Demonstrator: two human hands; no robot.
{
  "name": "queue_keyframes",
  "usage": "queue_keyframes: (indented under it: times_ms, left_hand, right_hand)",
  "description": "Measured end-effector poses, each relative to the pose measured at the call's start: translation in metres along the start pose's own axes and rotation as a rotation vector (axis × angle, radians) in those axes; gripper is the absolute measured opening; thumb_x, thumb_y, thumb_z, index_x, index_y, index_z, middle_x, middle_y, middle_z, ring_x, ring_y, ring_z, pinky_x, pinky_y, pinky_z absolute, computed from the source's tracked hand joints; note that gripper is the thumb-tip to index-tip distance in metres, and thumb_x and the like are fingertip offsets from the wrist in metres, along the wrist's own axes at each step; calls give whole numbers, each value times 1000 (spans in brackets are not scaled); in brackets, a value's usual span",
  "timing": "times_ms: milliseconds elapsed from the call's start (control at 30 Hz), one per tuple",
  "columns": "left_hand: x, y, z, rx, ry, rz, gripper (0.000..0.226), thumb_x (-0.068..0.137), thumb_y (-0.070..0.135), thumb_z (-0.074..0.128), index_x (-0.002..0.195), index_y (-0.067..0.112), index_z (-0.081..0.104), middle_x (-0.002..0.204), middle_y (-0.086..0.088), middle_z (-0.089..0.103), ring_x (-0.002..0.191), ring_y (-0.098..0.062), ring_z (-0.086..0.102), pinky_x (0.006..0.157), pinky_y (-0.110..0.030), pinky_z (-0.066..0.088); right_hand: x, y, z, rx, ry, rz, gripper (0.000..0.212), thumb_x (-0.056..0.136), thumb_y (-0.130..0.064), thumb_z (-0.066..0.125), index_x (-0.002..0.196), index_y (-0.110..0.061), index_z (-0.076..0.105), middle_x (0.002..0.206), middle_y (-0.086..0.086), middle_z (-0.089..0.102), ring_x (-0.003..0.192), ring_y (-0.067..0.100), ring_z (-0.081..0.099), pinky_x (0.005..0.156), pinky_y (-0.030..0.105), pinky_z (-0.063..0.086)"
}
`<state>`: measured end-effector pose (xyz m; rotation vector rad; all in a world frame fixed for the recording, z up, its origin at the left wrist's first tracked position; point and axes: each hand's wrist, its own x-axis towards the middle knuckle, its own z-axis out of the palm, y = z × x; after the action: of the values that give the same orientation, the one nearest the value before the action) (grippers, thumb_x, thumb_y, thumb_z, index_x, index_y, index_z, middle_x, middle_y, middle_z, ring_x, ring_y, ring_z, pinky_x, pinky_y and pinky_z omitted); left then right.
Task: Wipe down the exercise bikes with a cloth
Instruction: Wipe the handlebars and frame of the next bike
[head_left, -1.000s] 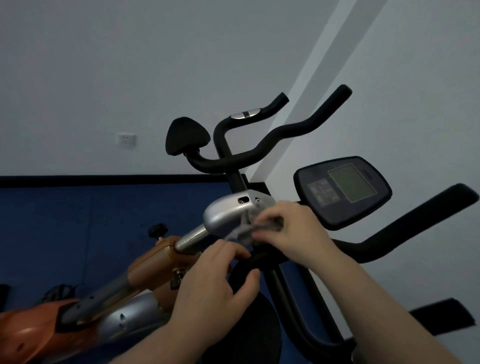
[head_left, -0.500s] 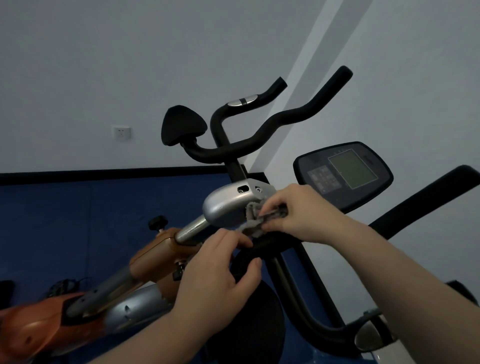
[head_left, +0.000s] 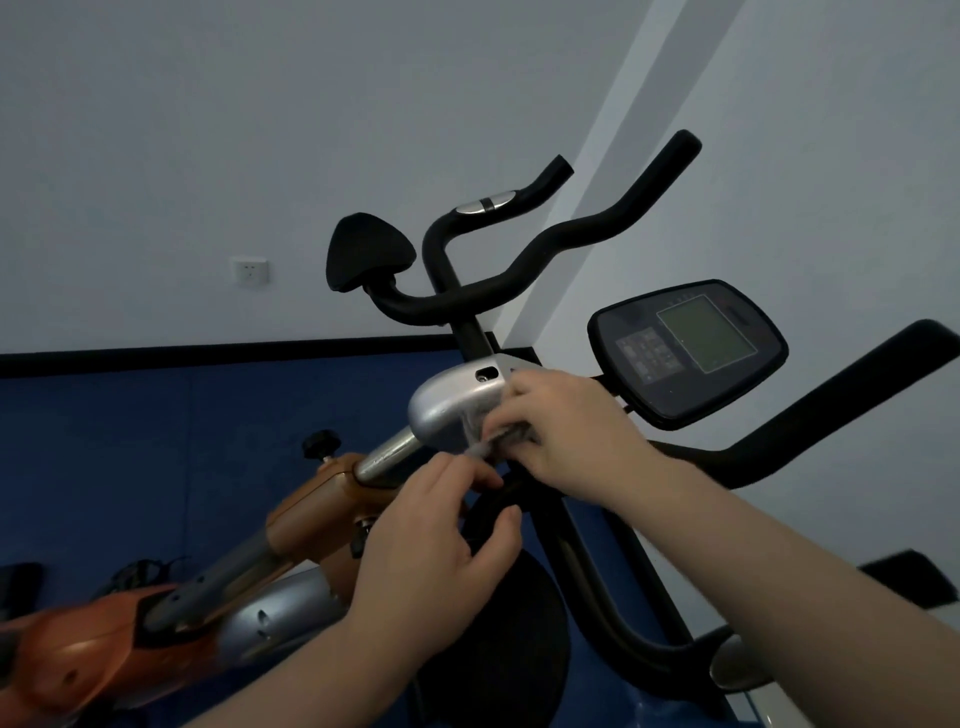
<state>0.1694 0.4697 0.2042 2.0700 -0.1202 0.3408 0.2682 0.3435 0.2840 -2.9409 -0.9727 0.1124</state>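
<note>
Cloth grey, crumpled, pinched by right hand vs silver bracket; left hand fingers loosely curled, empty.

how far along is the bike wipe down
Nothing reads as finished. In hand: the right hand presses a cloth on the silver stem housing; the left hand is just below. Apparently left: black handlebars, console, orange frame.
</note>
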Motion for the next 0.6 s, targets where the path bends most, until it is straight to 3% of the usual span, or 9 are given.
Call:
queue_keyframes:
  times_ms: [133,233,300,433,467,567,600]
  left_hand:
    - [0,1,-1,-2,-12,0,22,76,55,47,91,40,52,82,19,52,79,-1,52,58,-11,37]
    - [1,0,0,6,2,-7,20,76,54,47,90,41,51,83,20,52,82,-1,52,61,-12,39]
    - [1,-1,1,9,10,-8,20,76,53,47,90,40,52,82,20,52,83,0,52,62,-11,39]
    - [0,-1,2,-2,10,-5,19,76,54,49,89,41,51,83,19,53,84,1,52,61,-11,39]
    - [-1,-2,2,-26,2,-7,19,76,55,49,90,42,50,85,18,54,85,-1,53,62,-12,40]
    - [2,-10,-3,-214,-11,-51,18,78,53,52,93,43,54,95,19,57,90,-4,56,72,-20,45]
    - [6,-15,-6,-297,28,-95,18,79,50,53,93,41,56,94,16,59,89,-6,58,74,-25,47]
  right_hand:
    - [-7,23,-16,275,-104,121,17,80,-26,73,97,-28,71,98,-10,61,96,11,59,83,26,46]
    - [4,4,-1,192,84,229,18,83,-28,70,99,-24,64,100,-2,61,94,20,59,79,33,48]
    - [-4,-6,9,52,165,172,20,83,-28,67,102,-29,64,103,-5,61,94,21,60,75,31,46]
    - [-14,8,-6,179,61,153,15,77,-36,72,92,-37,69,98,-13,66,92,13,62,79,33,50]
    - [-11,12,-10,236,106,183,15,77,-38,72,92,-37,69,96,-13,66,90,11,62,78,34,51]
    - [2,18,-10,311,461,203,15,84,-39,65,97,-33,67,98,-14,64,90,9,61,75,31,51]
    - [8,17,-7,300,483,164,15,86,-38,63,100,-32,67,103,-14,63,94,8,60,78,29,50]
